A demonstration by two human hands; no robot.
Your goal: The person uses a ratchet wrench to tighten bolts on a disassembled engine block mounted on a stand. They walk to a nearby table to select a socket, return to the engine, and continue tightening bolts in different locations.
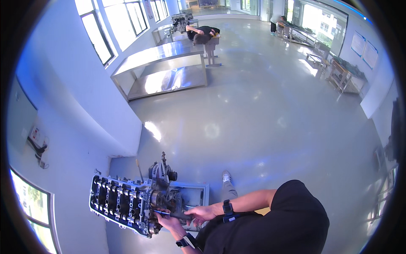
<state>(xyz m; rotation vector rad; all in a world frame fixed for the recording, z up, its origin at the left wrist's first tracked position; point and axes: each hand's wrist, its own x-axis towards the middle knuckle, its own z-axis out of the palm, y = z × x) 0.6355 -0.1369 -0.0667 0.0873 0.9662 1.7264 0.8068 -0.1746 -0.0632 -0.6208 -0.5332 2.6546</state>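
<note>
An engine cylinder head [118,197] with exposed camshafts lies at the lower left, its chain and sprockets [154,199] at the right end. My left hand [168,221] is closed at that end, around a slim tool [163,212] with some blue on it. My right hand [199,213] grips a dark handle [182,216] just right of my left hand; whether both items are one tool I cannot tell. An alternator-like part [160,171] stands behind, beside a metal stand with a tray [205,191].
Steel benches [158,76] run along the left, with another engine [181,22] and a person [203,34] bent over at the far end. A second person [275,25] stands near carts [344,74] at the right. A white wall [67,139] borders my left. My foot [226,177] is on the floor.
</note>
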